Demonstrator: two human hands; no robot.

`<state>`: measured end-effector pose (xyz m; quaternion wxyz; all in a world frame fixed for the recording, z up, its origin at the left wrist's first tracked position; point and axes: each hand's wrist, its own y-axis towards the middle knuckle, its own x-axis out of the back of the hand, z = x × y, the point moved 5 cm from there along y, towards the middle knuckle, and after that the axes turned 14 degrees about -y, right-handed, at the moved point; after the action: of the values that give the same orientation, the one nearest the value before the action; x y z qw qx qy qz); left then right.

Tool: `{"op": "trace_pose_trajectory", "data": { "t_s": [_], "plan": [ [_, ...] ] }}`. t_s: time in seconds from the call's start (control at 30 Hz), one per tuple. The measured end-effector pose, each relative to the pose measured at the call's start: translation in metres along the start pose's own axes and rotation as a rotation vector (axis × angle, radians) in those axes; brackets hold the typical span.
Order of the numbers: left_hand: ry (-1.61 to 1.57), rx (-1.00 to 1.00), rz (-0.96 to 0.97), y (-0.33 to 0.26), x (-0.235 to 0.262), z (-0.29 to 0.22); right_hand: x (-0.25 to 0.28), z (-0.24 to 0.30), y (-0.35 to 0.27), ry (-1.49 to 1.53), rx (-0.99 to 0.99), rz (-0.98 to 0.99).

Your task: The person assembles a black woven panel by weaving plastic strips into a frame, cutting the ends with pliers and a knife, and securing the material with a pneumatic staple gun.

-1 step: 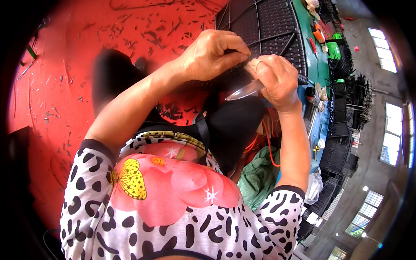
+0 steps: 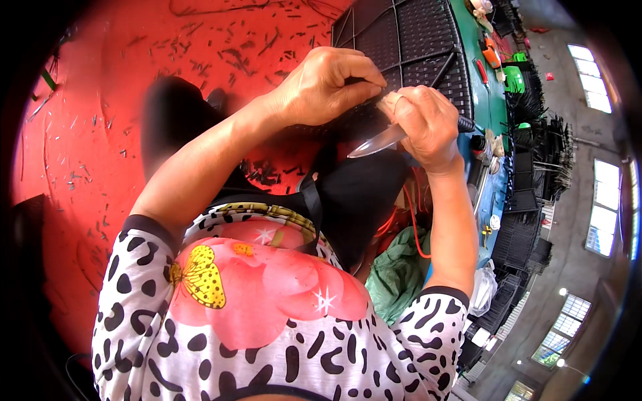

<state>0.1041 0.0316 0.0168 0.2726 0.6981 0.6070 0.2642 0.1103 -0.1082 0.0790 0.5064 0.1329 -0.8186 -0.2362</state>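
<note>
Right hand [image 2: 428, 120] gripping knife [image 2: 381, 140], left hand [image 2: 331, 83] pinching black woven panel [image 2: 408, 40], red floor [image 2: 100, 134]

A red floor [image 2: 134, 120] spreads out on the left, strewn with short dark offcuts [image 2: 264, 170], and a long green desk [image 2: 491, 100] runs off on the right, carrying an orange tool [image 2: 490, 52] and a bright green container [image 2: 513, 79]. Stacks of black plastic crates [image 2: 518, 227] stand beside the desk, a crumpled green sack [image 2: 398, 274] lies lower down with an orange cord [image 2: 416, 227] trailing over it, and bright windows [image 2: 602, 214] line the far wall
</note>
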Motion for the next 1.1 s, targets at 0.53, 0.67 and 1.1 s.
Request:
{"op": "trace_pose_trajectory", "data": {
  "t_s": [0.53, 0.67, 1.1],
  "plan": [
    [-0.014, -0.027, 0.017, 0.001, 0.002, -0.003, -0.009, 0.0, -0.007, 0.024, -0.019, -0.158],
    [0.017, -0.018, 0.037, 0.002, 0.003, -0.005, -0.011, 0.003, -0.008, -0.006, -0.04, -0.217],
    [0.024, -0.018, 0.037, 0.001, 0.001, -0.003, -0.012, 0.008, -0.012, -0.091, -0.018, -0.108]
  ]
}}
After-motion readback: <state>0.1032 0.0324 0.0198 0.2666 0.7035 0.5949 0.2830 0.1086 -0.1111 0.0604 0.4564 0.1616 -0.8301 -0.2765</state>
